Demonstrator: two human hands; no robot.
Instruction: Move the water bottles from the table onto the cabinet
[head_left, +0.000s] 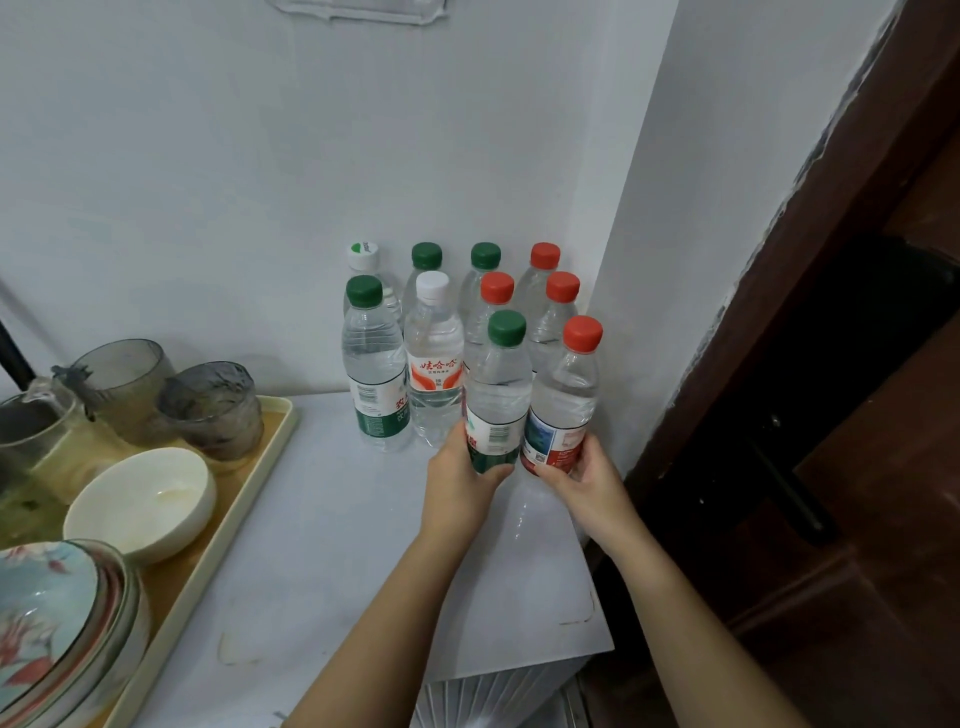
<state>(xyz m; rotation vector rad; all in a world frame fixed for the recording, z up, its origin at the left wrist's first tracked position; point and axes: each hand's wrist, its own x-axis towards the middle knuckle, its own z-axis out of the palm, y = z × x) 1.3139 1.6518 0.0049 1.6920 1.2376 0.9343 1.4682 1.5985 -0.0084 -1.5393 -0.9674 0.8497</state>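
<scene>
here the left hand (462, 478) is gripping a green-capped bottle (498, 395), the right hand (584, 480) a red-capped bottle (563, 400); a white-capped bottle (434, 364) is showing red "娃哈哈" lettering.

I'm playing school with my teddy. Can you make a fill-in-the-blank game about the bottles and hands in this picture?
1. The left hand holds a bottle with a ____ cap.
2. The right hand holds a bottle with a ____ cap.
3. The white bowl sits on a ____ beside the cabinet top.
4. Counting the two held, there are ____ bottles standing in the corner.

Missing words: green; red; tray; ten
</scene>
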